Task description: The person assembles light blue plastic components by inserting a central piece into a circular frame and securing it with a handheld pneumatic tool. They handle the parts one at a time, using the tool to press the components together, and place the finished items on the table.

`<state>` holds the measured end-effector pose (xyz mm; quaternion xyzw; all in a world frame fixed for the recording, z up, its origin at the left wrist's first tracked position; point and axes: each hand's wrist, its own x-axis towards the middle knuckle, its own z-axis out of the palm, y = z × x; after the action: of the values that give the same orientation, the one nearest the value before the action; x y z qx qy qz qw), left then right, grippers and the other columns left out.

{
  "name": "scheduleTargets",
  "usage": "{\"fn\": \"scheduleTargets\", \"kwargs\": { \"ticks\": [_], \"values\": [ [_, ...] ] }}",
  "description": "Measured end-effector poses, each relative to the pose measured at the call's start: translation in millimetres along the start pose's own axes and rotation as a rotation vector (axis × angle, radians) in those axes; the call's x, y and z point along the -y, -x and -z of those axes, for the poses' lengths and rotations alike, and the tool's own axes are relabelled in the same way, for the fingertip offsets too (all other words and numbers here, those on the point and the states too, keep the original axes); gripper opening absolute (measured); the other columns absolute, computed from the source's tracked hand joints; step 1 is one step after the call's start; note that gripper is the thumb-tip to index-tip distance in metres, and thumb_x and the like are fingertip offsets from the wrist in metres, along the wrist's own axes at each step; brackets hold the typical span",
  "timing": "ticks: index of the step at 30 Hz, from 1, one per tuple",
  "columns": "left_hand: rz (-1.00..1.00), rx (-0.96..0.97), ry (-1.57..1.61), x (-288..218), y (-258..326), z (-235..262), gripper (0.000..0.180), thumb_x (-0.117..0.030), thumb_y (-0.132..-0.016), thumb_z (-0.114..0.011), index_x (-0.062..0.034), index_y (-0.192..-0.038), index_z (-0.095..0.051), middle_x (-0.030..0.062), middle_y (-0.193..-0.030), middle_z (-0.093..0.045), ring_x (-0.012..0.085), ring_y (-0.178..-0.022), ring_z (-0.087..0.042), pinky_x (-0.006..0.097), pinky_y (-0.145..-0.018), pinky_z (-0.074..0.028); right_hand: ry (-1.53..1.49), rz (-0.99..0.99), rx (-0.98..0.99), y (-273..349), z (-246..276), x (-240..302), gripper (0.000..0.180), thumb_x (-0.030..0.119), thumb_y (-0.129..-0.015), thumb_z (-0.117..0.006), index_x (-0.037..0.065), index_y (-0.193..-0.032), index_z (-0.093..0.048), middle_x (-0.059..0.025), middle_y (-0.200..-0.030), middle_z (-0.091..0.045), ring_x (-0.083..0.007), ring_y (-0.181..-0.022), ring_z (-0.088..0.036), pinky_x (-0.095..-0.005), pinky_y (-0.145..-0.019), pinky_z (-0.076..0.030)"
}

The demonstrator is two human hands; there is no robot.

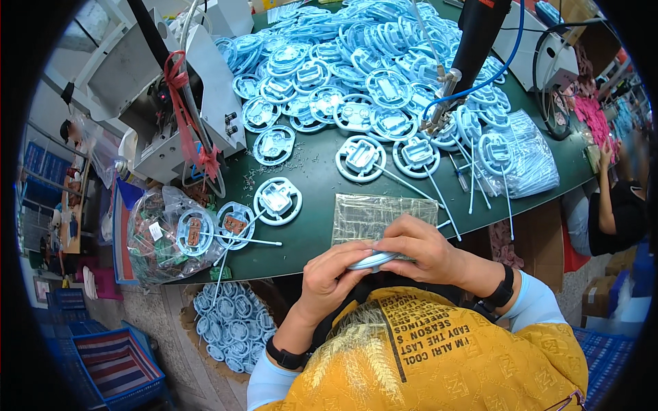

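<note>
Close to my body, at the table's near edge, a light blue plastic ring-shaped part (374, 260) is held between both hands. My left hand (330, 272) grips its left side, and my right hand (419, 248) is closed on the right side with fingers over the top. Only its rounded edge shows; the rest is covered by the fingers. Just beyond the hands lies a flat pad wrapped in clear tape (373, 211). Light blue round housings with thin rods, such as one housing (360, 158), lie past the pad.
A big heap of light blue housings (343, 61) fills the green table's (308, 205) far side. A screwdriver-like tool (449, 89) with a blue hose hangs at right. At left are a bag of circuit boards (161, 236) and a grey machine (164, 130). Another person (613, 212) sits far right.
</note>
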<state>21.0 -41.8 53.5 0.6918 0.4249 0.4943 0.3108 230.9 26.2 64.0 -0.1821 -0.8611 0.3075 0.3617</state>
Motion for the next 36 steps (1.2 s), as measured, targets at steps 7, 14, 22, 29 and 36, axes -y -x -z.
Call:
{"fn": "scheduleTargets", "kwargs": {
  "ticks": [7, 14, 22, 29, 36],
  "values": [
    [-0.029, 0.025, -0.027, -2, -2, 1, 0.029, 0.000, -0.075, -0.075, 0.0000, -0.103, -0.069, 0.0156, -0.103, -0.071, 0.0274, -0.094, -0.070, 0.032, -0.081, -0.055, -0.026, 0.015, 0.039, 1, -3, -1, 0.031, 0.008, -0.077, -0.075, 0.001, -0.104, -0.062, -0.0112, -0.093, -0.059, -0.0290, -0.081, -0.058, -0.0369, -0.069, -0.048],
    [0.008, 0.037, -0.027, 2, -2, 3, 0.034, -0.001, -0.077, -0.075, 0.0009, -0.109, -0.066, 0.0159, -0.106, -0.069, 0.0267, -0.092, -0.070, 0.032, -0.075, -0.056, -0.032, -0.061, 0.015, 1, -3, -4, 0.028, 0.008, -0.079, -0.074, 0.002, -0.105, -0.064, -0.0117, -0.093, -0.060, -0.0297, -0.081, -0.060, -0.0373, -0.070, -0.050],
    [0.215, -0.110, 0.133, 9, 4, -6, 0.027, -0.002, -0.083, -0.073, 0.0017, -0.108, -0.064, 0.0126, -0.105, -0.067, 0.0175, -0.092, -0.067, 0.029, -0.074, -0.057, 0.259, -0.044, -0.235, -9, 4, -6, 0.036, 0.017, -0.075, -0.080, 0.004, -0.104, -0.064, -0.0111, -0.095, -0.058, -0.0279, -0.083, -0.059, -0.0361, -0.068, -0.049],
    [0.416, -0.163, 0.551, 13, 0, -8, 0.027, 0.002, -0.085, -0.071, 0.0010, -0.108, -0.058, 0.0068, -0.111, -0.060, 0.0151, -0.107, -0.061, 0.024, -0.079, -0.055, 0.319, -0.073, 0.046, -10, 0, 1, 0.081, 0.032, -0.062, -0.088, 0.006, -0.130, -0.051, -0.0157, -0.120, -0.051, -0.0330, -0.108, -0.054, -0.0393, -0.084, -0.047],
    [0.434, -0.087, 0.650, 21, 3, -4, 0.021, -0.004, -0.089, -0.067, 0.0014, -0.110, -0.065, 0.0065, -0.113, -0.057, 0.0121, -0.100, -0.059, 0.023, -0.079, -0.053, 0.266, -0.094, 0.123, 5, -3, -10, 0.079, 0.018, -0.064, -0.085, 0.005, -0.133, -0.049, -0.0153, -0.124, -0.051, -0.0358, -0.111, -0.053, -0.0440, -0.090, -0.047]
  ]
}}
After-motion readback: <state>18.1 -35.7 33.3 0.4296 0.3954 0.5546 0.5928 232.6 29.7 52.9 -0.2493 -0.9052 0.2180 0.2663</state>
